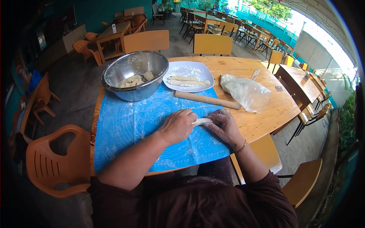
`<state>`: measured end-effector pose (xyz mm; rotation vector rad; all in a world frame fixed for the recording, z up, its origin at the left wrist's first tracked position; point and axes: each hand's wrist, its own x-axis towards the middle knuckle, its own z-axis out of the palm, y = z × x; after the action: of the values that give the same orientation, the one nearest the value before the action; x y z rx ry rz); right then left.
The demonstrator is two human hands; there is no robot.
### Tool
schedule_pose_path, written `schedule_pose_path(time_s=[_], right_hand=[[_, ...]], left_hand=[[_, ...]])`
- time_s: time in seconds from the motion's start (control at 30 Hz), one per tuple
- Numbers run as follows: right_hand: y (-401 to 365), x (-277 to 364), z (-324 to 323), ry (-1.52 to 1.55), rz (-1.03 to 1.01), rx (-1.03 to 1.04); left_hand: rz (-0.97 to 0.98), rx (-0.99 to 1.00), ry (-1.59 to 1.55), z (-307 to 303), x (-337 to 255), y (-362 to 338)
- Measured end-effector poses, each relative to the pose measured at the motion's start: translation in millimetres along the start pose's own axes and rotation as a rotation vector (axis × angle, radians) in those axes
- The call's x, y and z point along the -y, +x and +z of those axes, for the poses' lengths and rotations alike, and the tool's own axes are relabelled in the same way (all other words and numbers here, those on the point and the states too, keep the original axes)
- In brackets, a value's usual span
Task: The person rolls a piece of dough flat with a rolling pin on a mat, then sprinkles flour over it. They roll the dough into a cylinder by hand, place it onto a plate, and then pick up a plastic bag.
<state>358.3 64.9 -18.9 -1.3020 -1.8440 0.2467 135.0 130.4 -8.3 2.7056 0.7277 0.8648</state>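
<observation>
A short pale roll of dough (202,121) lies between my two hands, above the floured blue mat (125,125). My left hand (178,125) has its fingers curled over the left end of the roll. At the right end, my right hand (224,127) pinches the dough between thumb and fingers. Just beyond my hands a wooden rolling pin (207,99) lies across the mat's far edge. Behind it stands a white plate (186,66) with dough rolls (188,83) on it. A steel bowl (138,93) at the back left holds lumps of dough (133,81).
A clear plastic bag (247,91) with pale contents rests on the wooden table (273,114) at the right. An orange plastic chair (61,163) is at the left. Wooden chairs (213,44) stand beyond the table and at the lower right.
</observation>
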Motion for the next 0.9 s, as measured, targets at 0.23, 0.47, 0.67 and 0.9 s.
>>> schedule_pose_path(time_s=[0.23,0.47,0.67,0.9], right_hand=[[-0.3,3.4,1.2,-0.071,0.037,-0.005],[-0.4,4.3,-5.8,-0.077,-0.009,0.040],[1.3,12.1,-5.8,-0.106,-0.018,0.064],[1.2,7.6,-4.2,-0.156,-0.035,0.099]], left_hand=[[-0.026,0.018,0.004,0.9,-0.7,-6.1],[-0.032,0.216,0.146,1.0,-5.7,-3.1],[-0.042,0.250,0.038,-15.0,4.6,7.3],[-0.075,0.256,0.072,-16.2,3.8,-2.2]])
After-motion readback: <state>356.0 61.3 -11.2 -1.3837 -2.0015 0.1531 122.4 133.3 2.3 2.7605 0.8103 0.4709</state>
